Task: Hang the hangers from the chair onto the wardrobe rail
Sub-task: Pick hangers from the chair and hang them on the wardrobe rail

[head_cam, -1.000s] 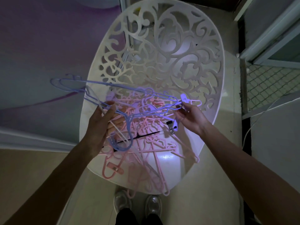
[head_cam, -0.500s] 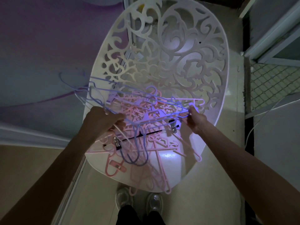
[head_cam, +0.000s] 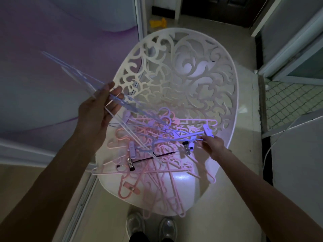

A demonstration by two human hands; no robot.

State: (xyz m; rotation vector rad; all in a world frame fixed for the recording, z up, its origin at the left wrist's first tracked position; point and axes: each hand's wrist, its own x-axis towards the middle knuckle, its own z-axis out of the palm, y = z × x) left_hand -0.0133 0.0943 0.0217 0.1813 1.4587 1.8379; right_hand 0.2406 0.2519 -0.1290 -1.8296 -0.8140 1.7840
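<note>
A white cut-out chair point(head_cam: 185, 70) holds a tangled heap of pink hangers point(head_cam: 157, 173) and a black clip hanger point(head_cam: 157, 155) on its seat. My left hand point(head_cam: 96, 112) is raised above the chair's left edge and holds a bundle of thin blue hangers point(head_cam: 122, 102); they slant from upper left down into the heap. At the seat's right side my right hand point(head_cam: 212, 144) pinches the end of a blue clip hanger point(head_cam: 197, 134). The wardrobe rail is out of sight.
A purple-patterned wardrobe door point(head_cam: 52, 67) stands to the left with its floor track beside the chair. A yellow object point(head_cam: 157, 23) lies on the floor behind the chair. A white cable point(head_cam: 279, 137) and a door frame are on the right. My shoes point(head_cam: 152, 227) show below.
My left hand has lifted and swung the blue hangers up to the left, so they now slant steeply. My right hand has dropped lower at the seat's right side, still on the blue hanger's end.
</note>
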